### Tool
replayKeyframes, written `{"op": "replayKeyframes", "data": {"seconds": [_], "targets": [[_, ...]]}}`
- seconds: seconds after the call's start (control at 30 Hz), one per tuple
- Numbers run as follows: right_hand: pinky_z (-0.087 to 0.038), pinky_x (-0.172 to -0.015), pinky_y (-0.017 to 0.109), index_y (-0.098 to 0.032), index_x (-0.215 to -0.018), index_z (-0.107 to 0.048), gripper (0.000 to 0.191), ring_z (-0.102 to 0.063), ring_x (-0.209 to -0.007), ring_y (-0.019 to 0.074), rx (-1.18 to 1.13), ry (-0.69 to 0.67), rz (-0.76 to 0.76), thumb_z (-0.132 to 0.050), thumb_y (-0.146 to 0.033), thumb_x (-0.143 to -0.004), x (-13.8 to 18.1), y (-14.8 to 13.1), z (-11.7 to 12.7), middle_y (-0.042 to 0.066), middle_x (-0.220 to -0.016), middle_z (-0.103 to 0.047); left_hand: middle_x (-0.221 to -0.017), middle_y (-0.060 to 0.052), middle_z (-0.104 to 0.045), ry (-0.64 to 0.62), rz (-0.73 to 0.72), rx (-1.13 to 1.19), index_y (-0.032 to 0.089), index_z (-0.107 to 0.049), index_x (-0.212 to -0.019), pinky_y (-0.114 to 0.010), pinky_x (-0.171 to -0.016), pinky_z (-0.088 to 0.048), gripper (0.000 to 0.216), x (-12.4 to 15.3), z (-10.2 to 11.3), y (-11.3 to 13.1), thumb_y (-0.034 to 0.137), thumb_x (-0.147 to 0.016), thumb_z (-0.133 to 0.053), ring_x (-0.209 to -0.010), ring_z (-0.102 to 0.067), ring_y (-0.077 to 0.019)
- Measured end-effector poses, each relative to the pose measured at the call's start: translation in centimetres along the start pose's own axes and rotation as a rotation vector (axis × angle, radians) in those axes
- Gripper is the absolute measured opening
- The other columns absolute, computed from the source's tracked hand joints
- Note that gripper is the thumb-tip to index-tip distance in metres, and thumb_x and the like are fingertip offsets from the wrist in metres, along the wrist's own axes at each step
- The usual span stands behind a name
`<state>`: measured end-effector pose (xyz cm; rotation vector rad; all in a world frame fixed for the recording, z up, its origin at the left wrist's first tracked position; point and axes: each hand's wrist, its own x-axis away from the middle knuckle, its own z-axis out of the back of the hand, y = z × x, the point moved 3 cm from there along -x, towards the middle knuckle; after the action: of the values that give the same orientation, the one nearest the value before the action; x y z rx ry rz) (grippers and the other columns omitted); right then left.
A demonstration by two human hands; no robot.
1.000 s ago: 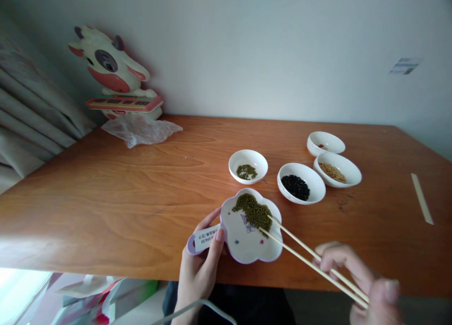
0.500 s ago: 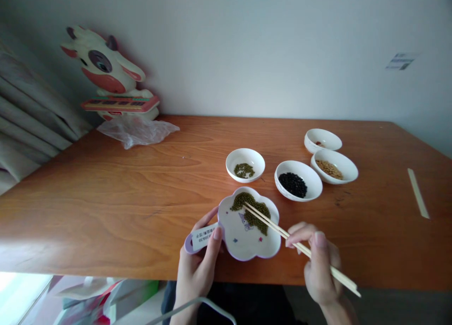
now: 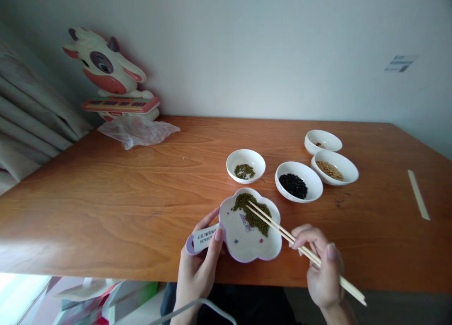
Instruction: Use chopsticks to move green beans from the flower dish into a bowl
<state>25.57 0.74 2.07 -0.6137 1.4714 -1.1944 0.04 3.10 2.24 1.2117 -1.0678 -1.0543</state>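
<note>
My left hand [image 3: 199,264] grips the labelled handle of a flower-shaped plate [image 3: 243,247] with a purple rim, thumb on top. Green mung beans [image 3: 259,221] lie heaped across the plate's upper and right part. A pair of wooden chopsticks [image 3: 278,228] is held in my right hand [image 3: 323,264], fingers closed round them. Their tips are slightly apart over the beans; I cannot make out a bean between them. Just beyond the plate, a white bowl [image 3: 246,154] contains a smaller amount of mung beans [image 3: 244,171].
Right of it stand a bowl [image 3: 312,193] of black beans, a bowl [image 3: 348,174] of tan beans or kernels, and another bowl [image 3: 330,139] with a few reddish pieces. A paper strip [image 3: 418,195] lies far right. A cow toy [image 3: 109,75] and plastic bag [image 3: 141,133] are back left.
My right hand has shifted slightly right and down with the chopsticks, and their tips have spread a little apart. The left hand and plate are almost unchanged.
</note>
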Motion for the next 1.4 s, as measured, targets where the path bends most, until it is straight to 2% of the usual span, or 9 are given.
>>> {"op": "replayKeyframes", "data": {"seconds": [0.13, 0.3, 0.47, 0.53, 0.83, 1.03, 1.17, 1.27, 1.4], "targets": [[-0.050, -0.065, 0.032, -0.024, -0.078, -0.069, 0.071, -0.061, -0.076, 0.0218, 0.059, 0.004, -0.026, -0.023, -0.070, -0.106, 0.1, -1.2, 1.8, 0.006, -0.079, -0.066, -0.068, 0.000, -0.065, 0.057, 0.016, 0.022, 0.012, -0.067, -0.140, -0.020, -0.061, -0.051, 0.063, 0.2, -0.4, 0.4, 0.054, -0.094, -0.074, -0.062, -0.060, -0.0137], [-0.049, -0.064, 0.032, -0.024, -0.077, -0.067, 0.075, -0.061, -0.079, 0.0231, 0.112, -0.039, -0.073, -0.019, -0.074, -0.104, 0.4, -1.2, 3.3, 0.007, -0.080, -0.065, -0.069, 0.000, -0.066, 0.052, 0.007, 0.017, 0.011, -0.067, -0.141, -0.019, -0.061, -0.051, 0.062, 0.2, -0.4, 0.3, 0.053, -0.095, -0.073, -0.062, -0.060, -0.0130], [-0.048, -0.070, 0.029, -0.025, -0.083, -0.066, 0.051, -0.060, -0.083, 0.0192, 0.066, -0.082, -0.105, -0.031, -0.046, -0.113, 0.3, -0.1, 1.9, 0.004, -0.082, -0.064, -0.090, -0.007, -0.077, -0.012, -0.028, -0.010, 0.013, -0.073, -0.133, -0.020, -0.063, -0.056, 0.055, -0.2, 0.2, -0.6, 0.051, -0.093, -0.075, -0.068, -0.068, -0.0148], [-0.045, -0.068, 0.029, -0.024, -0.085, -0.066, 0.048, -0.057, -0.079, 0.0176, 0.048, -0.107, -0.101, -0.032, -0.041, -0.113, 0.1, 0.2, 1.1, 0.003, -0.081, -0.063, -0.092, -0.008, -0.079, -0.019, -0.027, -0.019, 0.013, -0.072, -0.134, -0.021, -0.063, -0.057, 0.057, -0.3, 0.4, -0.9, 0.052, -0.092, -0.076, -0.067, -0.069, -0.0153], [-0.043, -0.064, 0.031, -0.023, -0.083, -0.064, 0.045, -0.054, -0.070, 0.0152, -0.025, -0.088, -0.145, -0.038, -0.040, -0.114, -1.0, 1.5, -0.4, 0.002, -0.078, -0.062, -0.087, -0.009, -0.078, -0.003, -0.050, -0.067, 0.012, -0.076, -0.126, -0.023, -0.064, -0.058, 0.051, -0.5, 0.5, -0.8, 0.052, -0.094, -0.074, -0.066, -0.069, -0.0161], [-0.043, -0.059, 0.028, -0.022, -0.081, -0.063, 0.043, -0.056, -0.068, 0.0137, -0.024, -0.040, -0.200, -0.041, -0.040, -0.113, -0.7, 1.7, -1.0, 0.001, -0.076, -0.064, -0.103, -0.014, -0.080, -0.001, -0.056, -0.077, 0.012, -0.082, -0.104, -0.025, -0.069, -0.060, 0.043, -0.3, 0.4, -0.8, 0.053, -0.093, -0.074, -0.075, -0.073, -0.0190], [-0.044, -0.058, 0.027, -0.022, -0.080, -0.063, 0.043, -0.056, -0.066, 0.0129, -0.017, -0.013, -0.234, -0.045, -0.043, -0.112, -0.9, 1.4, -1.0, 0.001, -0.075, -0.065, -0.110, -0.013, -0.079, 0.005, -0.045, -0.055, 0.013, -0.074, -0.129, -0.024, -0.073, -0.060, 0.052, -0.2, 0.4, -0.8, 0.052, -0.094, -0.074, -0.082, -0.075, -0.0199], [-0.044, -0.057, 0.027, -0.022, -0.079, -0.063, 0.043, -0.056, -0.065, 0.0129, -0.027, 0.004, -0.255, -0.046, -0.045, -0.111, -1.0, 1.4, -1.1, 0.001, -0.075, -0.066, -0.097, -0.009, -0.079, -0.012, -0.035, -0.041, 0.013, -0.067, -0.142, -0.022, -0.068, -0.058, 0.060, -0.3, 0.4, -1.0, 0.050, -0.095, -0.074, -0.074, -0.071, -0.0165], [-0.043, -0.059, 0.028, -0.022, -0.079, -0.064, 0.045, -0.053, -0.064, 0.0128, -0.060, 0.038, -0.266, -0.045, -0.047, -0.111, -0.8, 1.8, -1.0, 0.001, -0.076, -0.066, -0.079, -0.004, -0.074, -0.037, -0.023, -0.003, 0.012, -0.064, -0.145, -0.020, -0.061, -0.055, 0.064, -0.2, 0.3, -1.0, 0.050, -0.095, -0.074, -0.064, -0.065, -0.0139]]}}
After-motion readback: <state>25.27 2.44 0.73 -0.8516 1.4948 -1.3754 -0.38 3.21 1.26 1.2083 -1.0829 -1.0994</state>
